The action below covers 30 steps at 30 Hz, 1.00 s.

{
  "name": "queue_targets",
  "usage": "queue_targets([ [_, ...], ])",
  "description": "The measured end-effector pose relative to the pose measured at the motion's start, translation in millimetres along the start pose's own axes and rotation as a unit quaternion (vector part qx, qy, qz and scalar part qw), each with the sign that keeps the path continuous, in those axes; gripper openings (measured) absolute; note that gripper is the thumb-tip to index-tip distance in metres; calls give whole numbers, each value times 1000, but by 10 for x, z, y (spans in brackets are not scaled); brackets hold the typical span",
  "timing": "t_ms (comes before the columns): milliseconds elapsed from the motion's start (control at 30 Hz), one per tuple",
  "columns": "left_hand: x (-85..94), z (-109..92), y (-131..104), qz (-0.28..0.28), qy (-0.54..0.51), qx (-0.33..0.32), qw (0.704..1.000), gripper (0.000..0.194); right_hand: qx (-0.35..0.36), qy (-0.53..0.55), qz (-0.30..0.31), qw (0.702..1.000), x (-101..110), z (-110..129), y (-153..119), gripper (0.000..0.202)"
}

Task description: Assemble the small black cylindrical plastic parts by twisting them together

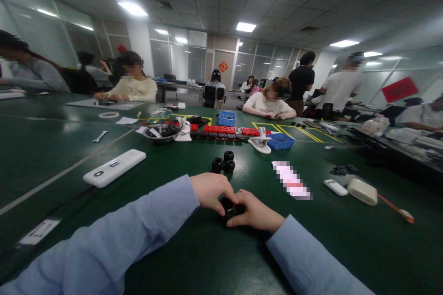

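Close in front of me, a small black wheel [230,208] with a tyre-like rim is held low over the green table [194,258]. My left hand [212,190] is closed on its left and upper side, with thumb and fingers bent around it. From the right, my right hand [255,211] grips the same wheel between thumb and fingers. My hands meet at the top, and part of the wheel is hidden by them. Just beyond my left hand, several similar black wheels [218,164] stand together on the table.
A white power bank-like device [115,168] lies left, with a wrench [100,136] behind it. Farther back are a metal bowl [161,133], red power strips [220,129], white clamps [260,141] and blue baskets [281,142]. Right lies a beige case [362,191]. Other people sit around the table.
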<state>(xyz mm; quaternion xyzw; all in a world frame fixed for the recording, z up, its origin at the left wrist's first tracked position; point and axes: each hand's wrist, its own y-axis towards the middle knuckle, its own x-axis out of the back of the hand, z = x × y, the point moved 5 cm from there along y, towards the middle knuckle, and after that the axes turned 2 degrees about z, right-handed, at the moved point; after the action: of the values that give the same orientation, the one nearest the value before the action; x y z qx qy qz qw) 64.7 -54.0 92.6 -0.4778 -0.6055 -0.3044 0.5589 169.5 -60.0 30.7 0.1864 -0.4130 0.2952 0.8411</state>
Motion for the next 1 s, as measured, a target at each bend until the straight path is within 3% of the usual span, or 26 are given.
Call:
queue_targets([
  [533,1,-84,6,-48,65,91,993,35,-8,-14,-10,1000,-24,-35,11,42],
  [1000,-8,-226,41,-33,111,234,965,46,-34,-20,-23,999,-55,-22,7,36],
])
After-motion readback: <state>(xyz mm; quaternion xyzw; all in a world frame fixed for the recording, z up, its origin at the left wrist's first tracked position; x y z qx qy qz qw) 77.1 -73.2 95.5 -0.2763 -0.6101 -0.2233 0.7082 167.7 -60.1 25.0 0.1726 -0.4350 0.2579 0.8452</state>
